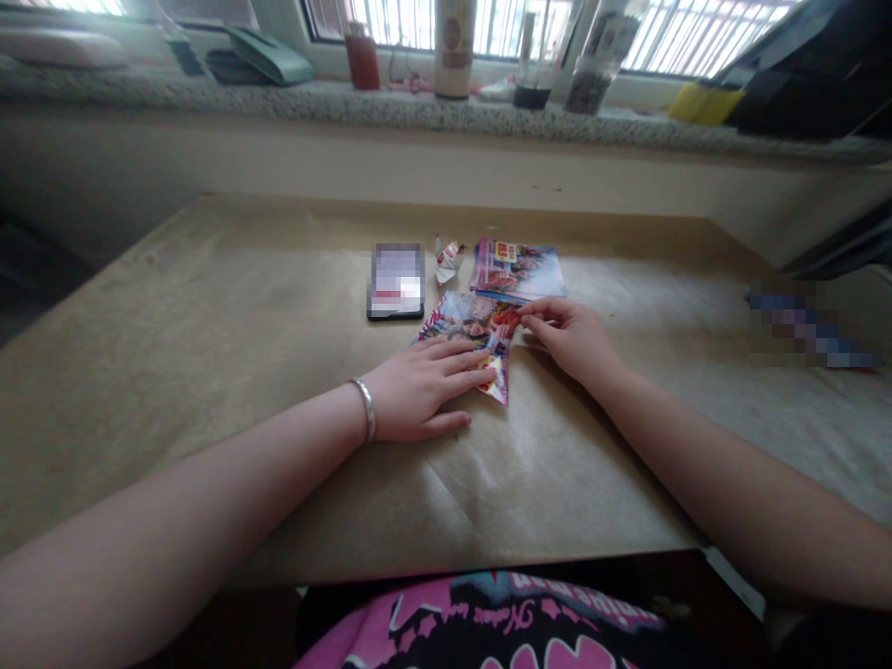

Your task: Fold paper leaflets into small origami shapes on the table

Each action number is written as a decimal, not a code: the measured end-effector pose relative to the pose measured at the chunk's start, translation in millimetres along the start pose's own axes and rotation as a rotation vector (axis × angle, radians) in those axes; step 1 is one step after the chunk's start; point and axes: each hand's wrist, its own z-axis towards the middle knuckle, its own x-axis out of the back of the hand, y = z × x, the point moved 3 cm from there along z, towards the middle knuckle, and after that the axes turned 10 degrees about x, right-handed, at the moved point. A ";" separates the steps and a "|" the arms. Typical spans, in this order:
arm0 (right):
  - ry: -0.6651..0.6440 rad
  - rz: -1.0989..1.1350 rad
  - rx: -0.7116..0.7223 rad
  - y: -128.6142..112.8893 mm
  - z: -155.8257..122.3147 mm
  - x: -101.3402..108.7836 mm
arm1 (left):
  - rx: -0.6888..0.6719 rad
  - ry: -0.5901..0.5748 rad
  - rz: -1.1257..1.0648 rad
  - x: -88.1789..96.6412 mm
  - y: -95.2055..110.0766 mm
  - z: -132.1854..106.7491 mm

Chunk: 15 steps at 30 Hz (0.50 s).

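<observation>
A colourful printed sheet of paper (464, 314) with angled, folded-looking edges lies on the table in front of me. My left hand (422, 388), with a silver bangle at the wrist, rests flat across its lower left part with fingers stretched out. At the sheet's right edge, the thumb and forefinger of my right hand (577, 342) are pinched together on the paper. Just behind it is a stack of similar printed sheets (526, 271). A small folded paper piece (447, 260) stands to the left of the stack. The sheet's lower left part is hidden under my left hand.
A phone (396, 282) with a blurred screen lies left of the papers. The table (229, 372) has a tan cover. A blurred flat item (808, 325) lies at the far right. Bottles, including a red one (361, 58), line the stone windowsill (293, 99) behind.
</observation>
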 end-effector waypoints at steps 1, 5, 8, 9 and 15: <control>0.004 -0.001 0.000 -1.1 -0.6 -0.8 | -0.001 0.003 -0.005 -0.2 -0.2 0.0; 0.011 0.052 0.039 -6.3 -2.0 -4.9 | -0.007 0.009 -0.036 -0.4 -1.1 0.2; 0.008 0.131 0.027 -9.3 -2.4 -7.1 | -0.011 0.002 -0.046 -0.6 -1.3 0.7; 0.005 0.155 0.020 -10.1 -2.5 -7.5 | -0.011 -0.001 -0.046 -0.7 -1.4 0.8; -0.058 0.240 0.001 -7.9 -3.5 -9.7 | 0.002 -0.015 -0.057 -0.8 -2.5 0.4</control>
